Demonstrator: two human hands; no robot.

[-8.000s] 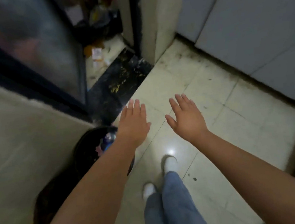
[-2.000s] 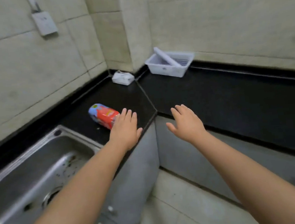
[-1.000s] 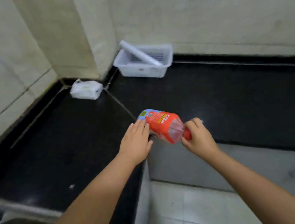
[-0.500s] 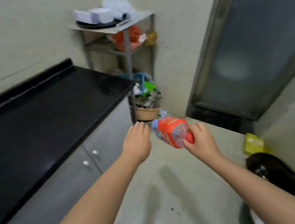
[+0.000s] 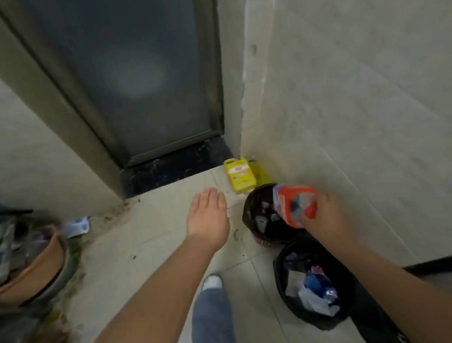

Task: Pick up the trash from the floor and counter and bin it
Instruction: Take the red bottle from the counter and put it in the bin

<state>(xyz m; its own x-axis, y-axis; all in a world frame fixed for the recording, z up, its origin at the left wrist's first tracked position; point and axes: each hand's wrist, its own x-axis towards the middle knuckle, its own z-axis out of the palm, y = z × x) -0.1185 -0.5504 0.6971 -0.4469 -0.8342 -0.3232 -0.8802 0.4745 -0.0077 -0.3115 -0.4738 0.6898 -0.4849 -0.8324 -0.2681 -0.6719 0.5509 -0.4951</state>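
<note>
Down in the head view, our right hand (image 5: 327,216) grips a bottle with a red label (image 5: 293,206) by its cap end, holding it tilted over the dark bin (image 5: 255,218) that stands against the wall. Our left hand (image 5: 209,219) hovers flat, fingers open, empty. Nearer us stands a black bin (image 5: 342,287), full of scraps. A yellow container (image 5: 240,178) stands in the floor's corner beside the door (image 5: 135,77); its print is unreadable.
</note>
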